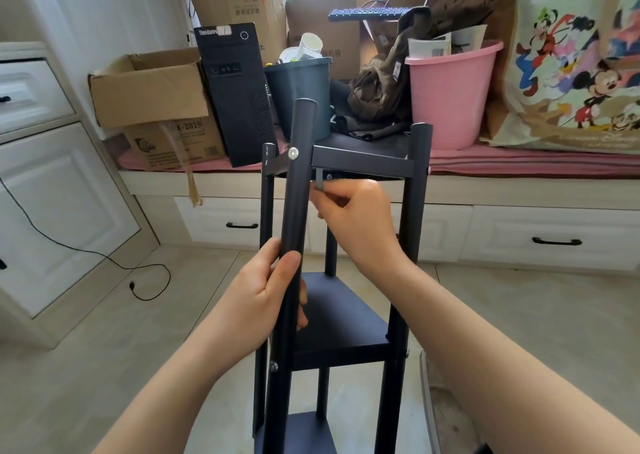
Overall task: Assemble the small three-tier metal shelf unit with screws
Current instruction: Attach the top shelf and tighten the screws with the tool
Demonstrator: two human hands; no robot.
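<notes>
Behind, "ThinkCentre" tower [239,93]; left hand [256,301] grips post [294,211], right hand [353,218] pinches wrench [319,181].

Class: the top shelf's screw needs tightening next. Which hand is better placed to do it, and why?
The right hand: it pinches the hex key just under the top shelf corner. The left hand grips the front post, steadying it.

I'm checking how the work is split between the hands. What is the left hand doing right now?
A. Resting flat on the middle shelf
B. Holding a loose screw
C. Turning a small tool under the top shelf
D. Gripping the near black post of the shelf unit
D: the left hand is wrapped around the near black post, while the right hand pinches the small grey tool under the top shelf.
</notes>
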